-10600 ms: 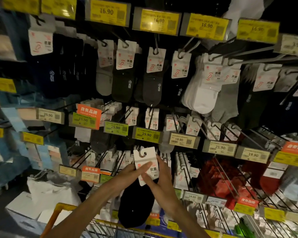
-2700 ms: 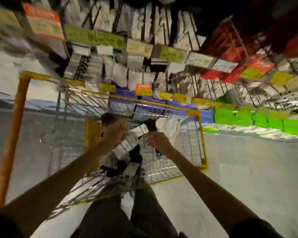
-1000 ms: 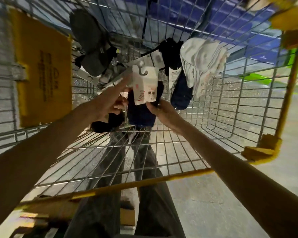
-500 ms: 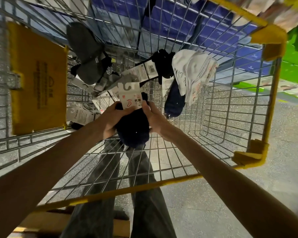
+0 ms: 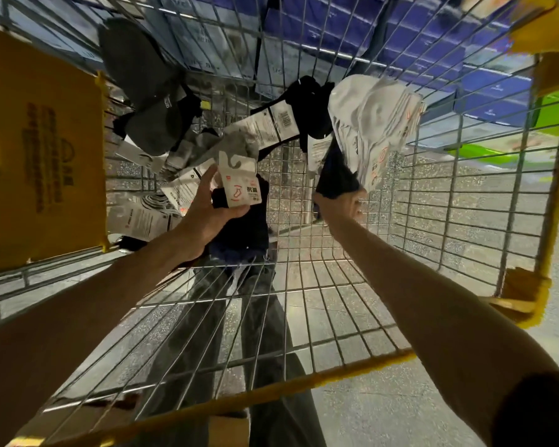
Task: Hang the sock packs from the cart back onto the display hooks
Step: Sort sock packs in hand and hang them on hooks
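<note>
A: Holding anything now?
B: Left grip [image 5: 207, 217] clamps the navy sock pack [image 5: 241, 188], hook end pointing away, inside the cart [image 5: 304, 379]. Right grip [image 5: 338, 206] meets the dark pack [image 5: 336, 175] just beyond; clamped or not, I cannot tell.

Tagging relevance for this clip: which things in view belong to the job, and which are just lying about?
Job: left hand holding navy sock pack; right hand gripping dark sock pack; white sock pack; black sock pack; grey sock pack; cart.
Lying about: yellow flap; blue boxes beyond the cart.
</note>
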Available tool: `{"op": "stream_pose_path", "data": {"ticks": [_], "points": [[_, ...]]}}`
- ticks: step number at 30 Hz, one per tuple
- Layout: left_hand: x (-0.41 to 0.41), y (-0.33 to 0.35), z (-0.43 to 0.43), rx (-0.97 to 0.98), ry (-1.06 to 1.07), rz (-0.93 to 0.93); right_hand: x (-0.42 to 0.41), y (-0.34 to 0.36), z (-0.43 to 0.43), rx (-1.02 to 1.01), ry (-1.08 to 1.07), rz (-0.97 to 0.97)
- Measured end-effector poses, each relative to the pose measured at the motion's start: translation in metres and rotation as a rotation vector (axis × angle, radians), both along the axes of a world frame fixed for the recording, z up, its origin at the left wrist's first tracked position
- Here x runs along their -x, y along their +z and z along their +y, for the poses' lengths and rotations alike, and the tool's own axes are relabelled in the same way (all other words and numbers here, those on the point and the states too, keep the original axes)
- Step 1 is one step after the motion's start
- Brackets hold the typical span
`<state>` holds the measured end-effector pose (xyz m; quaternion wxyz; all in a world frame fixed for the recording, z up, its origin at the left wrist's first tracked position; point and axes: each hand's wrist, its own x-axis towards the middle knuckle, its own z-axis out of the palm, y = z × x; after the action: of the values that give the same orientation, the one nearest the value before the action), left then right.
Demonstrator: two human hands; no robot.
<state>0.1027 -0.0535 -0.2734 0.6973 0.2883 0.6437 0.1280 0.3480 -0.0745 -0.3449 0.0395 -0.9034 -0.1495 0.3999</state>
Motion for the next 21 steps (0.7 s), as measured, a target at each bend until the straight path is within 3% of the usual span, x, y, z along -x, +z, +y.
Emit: {"op": "stream_pose_path", "data": {"ticks": [7, 10, 14, 21], "points": [[-0.006, -0.013, -0.01, -0.025, -0.006, 0.033, -0.004, -0.015, 0.001, -0.138, -0.12, -0.128], [-0.005, -0.009, -0.016, -0.016, -0.001, 0.034, -0.012, 0.0, -0.006, -0.185, -0.047, -0.095], [-0.004, -0.001, -0.016, -0.022, 0.016, 0.054, -0.008, 0.031, -0.007, -0.182, 0.067, 0.063], [0.011, 0.014, -0.01, -0.091, 0.095, 0.062, 0.047, 0.124, -0.016, -0.268, -0.092, 0.615]]}}
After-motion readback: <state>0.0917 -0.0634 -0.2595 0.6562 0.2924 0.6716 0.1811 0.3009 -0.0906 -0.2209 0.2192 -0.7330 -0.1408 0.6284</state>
